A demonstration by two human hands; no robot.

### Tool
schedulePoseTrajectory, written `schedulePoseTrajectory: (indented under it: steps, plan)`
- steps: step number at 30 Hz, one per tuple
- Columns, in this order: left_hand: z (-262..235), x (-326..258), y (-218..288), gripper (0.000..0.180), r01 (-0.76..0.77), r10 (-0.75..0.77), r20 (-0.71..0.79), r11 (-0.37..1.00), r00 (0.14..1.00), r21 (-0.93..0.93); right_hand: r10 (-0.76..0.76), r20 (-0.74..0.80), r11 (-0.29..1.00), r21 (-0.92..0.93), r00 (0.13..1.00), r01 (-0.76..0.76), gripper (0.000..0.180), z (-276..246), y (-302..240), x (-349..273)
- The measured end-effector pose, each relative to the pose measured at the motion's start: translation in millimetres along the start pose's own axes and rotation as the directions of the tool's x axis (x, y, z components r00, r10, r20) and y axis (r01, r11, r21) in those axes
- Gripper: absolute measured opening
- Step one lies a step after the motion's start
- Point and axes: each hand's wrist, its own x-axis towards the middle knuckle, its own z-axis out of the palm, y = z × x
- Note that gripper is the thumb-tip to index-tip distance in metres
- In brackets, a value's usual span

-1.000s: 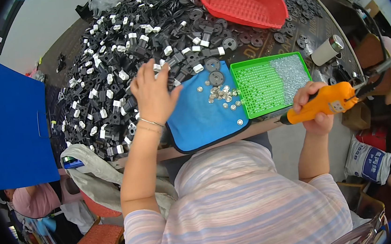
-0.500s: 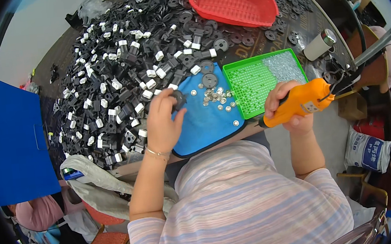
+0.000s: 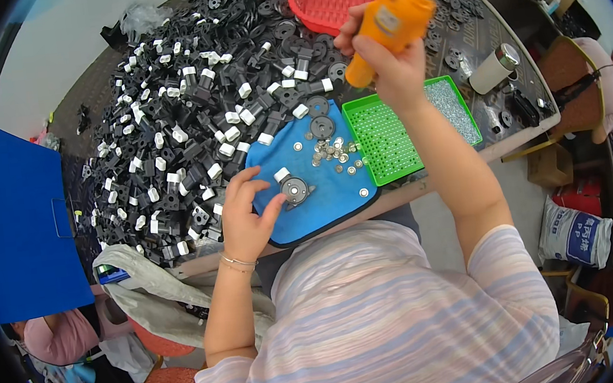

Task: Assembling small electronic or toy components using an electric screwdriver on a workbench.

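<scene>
My left hand [image 3: 245, 208] is at the left side of the blue mat [image 3: 327, 215], fingers apart. Its thumb tip meets or nearly meets the edge of a black round plastic part with a white end piece [image 3: 294, 190], which lies on the mat. My right hand [image 3: 399, 64] grips an orange electric screwdriver [image 3: 395, 24], raised in front of the red basket. On the mat lie several small silver round metal pieces [image 3: 332, 152] and two loose black discs, one of them a grey-black disc [image 3: 322, 127].
A big heap of black parts with white ends [image 3: 168, 131] covers the table's left. The green perforated tray [image 3: 379, 136] holds small silver screws [image 3: 454, 111]. Behind are a red basket [image 3: 322, 5] and more black discs [image 3: 454, 0]; a pale flask [image 3: 494, 70] stands right.
My right hand has lifted the screwdriver up and away from the table's front edge. My left hand has come down, and the black part now rests on the mat.
</scene>
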Motion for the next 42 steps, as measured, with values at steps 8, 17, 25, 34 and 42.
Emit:
schedulePoseTrajectory:
  steps: [8,17,25,34,42]
  plan:
    - [-9,-4,-9,0.023,0.046,-0.045,-0.043,0.999,0.998,0.006,0.076,-0.165,0.985,-0.138,0.983,-0.099,0.038,-27,20,-2]
    - [5,28,-6,0.024,-0.03,0.03,0.004,0.999,1.0,0.025,0.146,-0.176,0.94,-0.281,0.974,-0.192,0.059,-37,0,-17]
    - [31,56,-4,0.021,-0.064,0.044,0.192,0.993,0.98,0.095,0.089,-0.19,0.872,-0.46,0.978,-0.169,0.083,-49,-7,-33]
    - [40,71,-12,0.019,-0.083,0.026,0.266,0.975,0.964,0.206,-0.266,0.2,0.575,-0.752,0.943,0.321,0.043,-26,-37,-89]
    - [30,77,-23,0.015,-0.032,0.046,-0.024,0.903,0.999,0.429,0.382,0.371,0.557,-0.823,0.846,0.11,0.029,17,25,-52]
